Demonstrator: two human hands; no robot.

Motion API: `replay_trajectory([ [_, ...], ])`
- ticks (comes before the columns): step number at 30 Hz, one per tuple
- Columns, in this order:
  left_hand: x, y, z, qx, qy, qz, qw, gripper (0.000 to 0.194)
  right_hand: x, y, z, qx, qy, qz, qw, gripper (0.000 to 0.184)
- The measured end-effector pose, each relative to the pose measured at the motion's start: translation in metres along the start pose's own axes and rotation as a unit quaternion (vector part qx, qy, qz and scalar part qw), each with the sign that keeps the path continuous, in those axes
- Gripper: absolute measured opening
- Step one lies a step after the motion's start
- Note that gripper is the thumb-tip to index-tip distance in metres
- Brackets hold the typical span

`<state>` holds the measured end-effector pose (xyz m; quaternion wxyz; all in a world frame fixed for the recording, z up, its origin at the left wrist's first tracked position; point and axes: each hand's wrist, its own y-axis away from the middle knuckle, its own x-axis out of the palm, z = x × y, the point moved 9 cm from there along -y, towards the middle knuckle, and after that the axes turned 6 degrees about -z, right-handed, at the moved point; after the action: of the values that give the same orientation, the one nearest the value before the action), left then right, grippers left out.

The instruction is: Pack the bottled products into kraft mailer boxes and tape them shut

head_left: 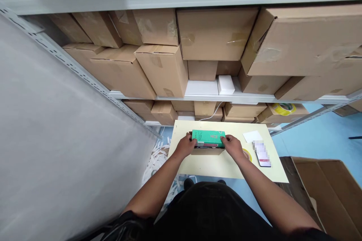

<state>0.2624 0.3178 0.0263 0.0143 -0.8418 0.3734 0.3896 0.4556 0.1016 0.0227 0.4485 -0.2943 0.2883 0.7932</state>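
A green box point(208, 136) with pale print on top sits at the mouth of a small cardboard box point(207, 151) on the cream table point(210, 167). My left hand point(185, 145) grips the left end of the green box, thumb on its near corner. On the opposite end, my right hand point(232, 146) is closed with its thumb against the upper edge. Fingers on the far sides are partly hidden. How deep the green box lies inside the carton cannot be made out. Beside my right wrist lies a roll of tape point(247, 154), partly covered by the forearm.
A phone point(261, 153) and a white paper point(252, 136) lie on the table's right side. Shelves point(203, 87) full of cartons stand ahead, with yellow tape point(284, 109) on one. A large open carton point(328, 192) is at right; paper strips point(158, 158) litter the floor at left.
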Motion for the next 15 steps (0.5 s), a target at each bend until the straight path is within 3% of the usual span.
replay_trajectory([
  [5,0.014,-0.005,0.013,0.047,-0.166,0.013,0.985,0.03,0.024,-0.002,0.0,-0.042,0.119,0.02,0.992,0.03],
  [10,0.013,-0.008,0.037,0.004,-0.178,-0.02,0.984,0.009,0.038,-0.003,-0.016,-0.056,0.185,0.01,0.981,0.016],
  [13,0.002,-0.005,0.045,0.001,-0.119,-0.086,0.989,0.03,0.028,0.0,-0.026,-0.066,0.122,-0.039,0.99,0.014],
  [15,-0.003,-0.001,0.053,-0.007,-0.056,-0.13,0.99,0.054,0.023,0.005,-0.036,-0.058,0.062,-0.071,0.994,0.024],
])
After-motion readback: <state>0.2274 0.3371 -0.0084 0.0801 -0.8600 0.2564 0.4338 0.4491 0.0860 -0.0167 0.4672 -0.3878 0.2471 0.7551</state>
